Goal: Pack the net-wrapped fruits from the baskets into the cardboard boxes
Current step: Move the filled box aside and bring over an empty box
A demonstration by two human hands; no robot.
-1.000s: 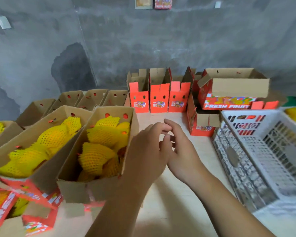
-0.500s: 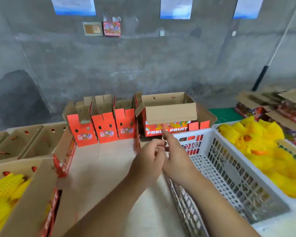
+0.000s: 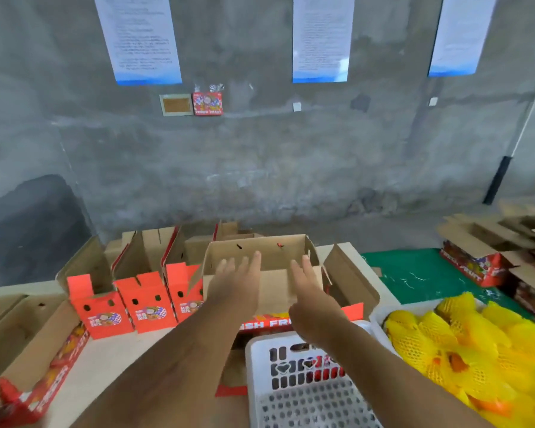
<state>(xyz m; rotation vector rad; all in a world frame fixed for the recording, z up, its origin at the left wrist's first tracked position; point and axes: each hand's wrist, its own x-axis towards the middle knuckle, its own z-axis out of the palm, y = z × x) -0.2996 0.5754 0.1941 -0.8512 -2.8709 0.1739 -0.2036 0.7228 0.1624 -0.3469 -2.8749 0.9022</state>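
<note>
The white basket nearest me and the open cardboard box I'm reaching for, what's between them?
In the head view, only the box's own red front flap lies between it and the white basket; both forearms cross above.

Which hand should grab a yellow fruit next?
Probably the right hand: open, empty, and nearer the basket of net-wrapped fruits on its side. The left hand is farther away.
</note>
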